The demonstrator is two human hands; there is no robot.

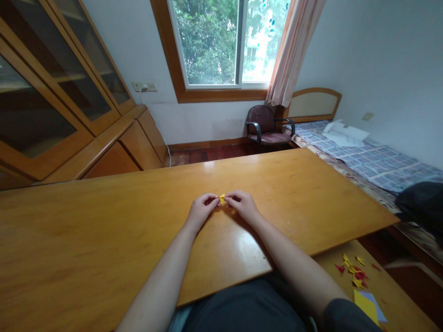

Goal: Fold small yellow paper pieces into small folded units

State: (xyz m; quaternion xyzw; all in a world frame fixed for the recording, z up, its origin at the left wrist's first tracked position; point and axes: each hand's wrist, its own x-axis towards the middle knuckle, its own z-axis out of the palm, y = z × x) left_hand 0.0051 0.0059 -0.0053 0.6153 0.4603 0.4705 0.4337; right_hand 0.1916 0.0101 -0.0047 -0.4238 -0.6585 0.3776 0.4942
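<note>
A tiny yellow folded paper piece sits pinched between both my hands above the wooden table. My left hand grips its left side with curled fingers. My right hand grips its right side the same way. Both hands rest low over the middle of the tabletop, touching each other at the fingertips.
A lower wooden surface at the right holds several small red and yellow folded pieces and sheets of coloured paper. A bed runs along the right wall, a dark chair stands under the window, and a glass-fronted cabinet stands on the left.
</note>
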